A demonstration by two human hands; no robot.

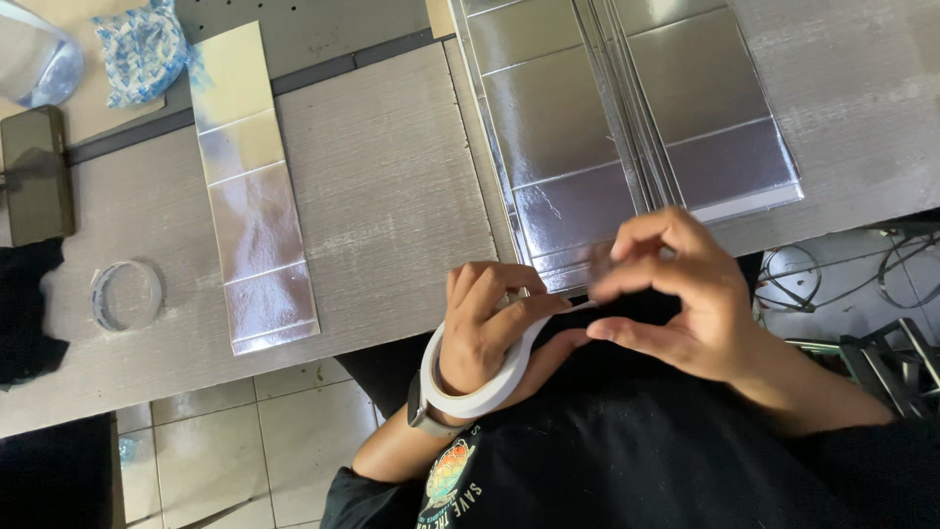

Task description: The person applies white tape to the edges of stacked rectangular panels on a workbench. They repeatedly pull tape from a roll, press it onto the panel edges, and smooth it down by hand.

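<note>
We worked at a grey table above pale floor tiles, foil sheets at twelve o'clock. Our left hand pinched the tape roll on its wrist; our right hand was blurred, its grip unclear.

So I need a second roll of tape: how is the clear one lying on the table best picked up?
The clear tape roll lies flat with its hole facing up. Come from above, one finger inside the hole and the thumb on the outer wall; the low ring leaves little side to grip.

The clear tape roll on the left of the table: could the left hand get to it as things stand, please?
Probably not straight away: the left hand wears the white tape roll and pinches its strip. The table toward the clear tape roll lies open.
</note>
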